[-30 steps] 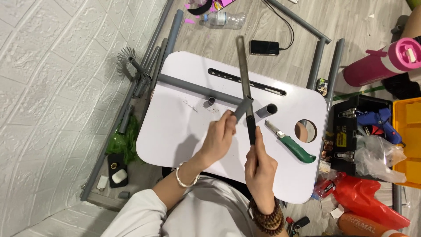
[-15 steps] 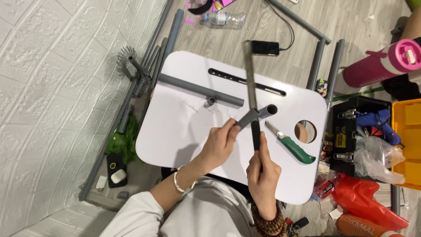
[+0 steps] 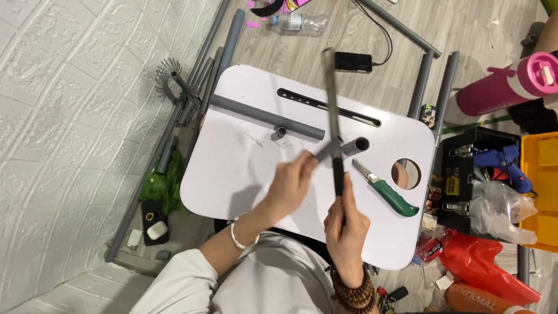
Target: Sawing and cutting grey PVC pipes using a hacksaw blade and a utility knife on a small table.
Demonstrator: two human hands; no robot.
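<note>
The right hand (image 3: 347, 224) grips a long file (image 3: 332, 116) by its dark handle, blade pointing away. Just beyond, the left hand's (image 3: 289, 185) fingers pinch a short grey pipe (image 3: 343, 148) crosswise under it, above the white tabletop (image 3: 232, 163).

knife (image 3: 386, 191) on table (image 3: 232, 168), right of pipe (image 3: 340, 149), seemingly

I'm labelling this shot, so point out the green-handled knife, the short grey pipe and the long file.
Green-handled knife (image 3: 394, 197), head view, on its green handle.
Short grey pipe (image 3: 356, 145), head view, near its open end.
Long file (image 3: 331, 99), head view, on the blade's upper half.
</note>
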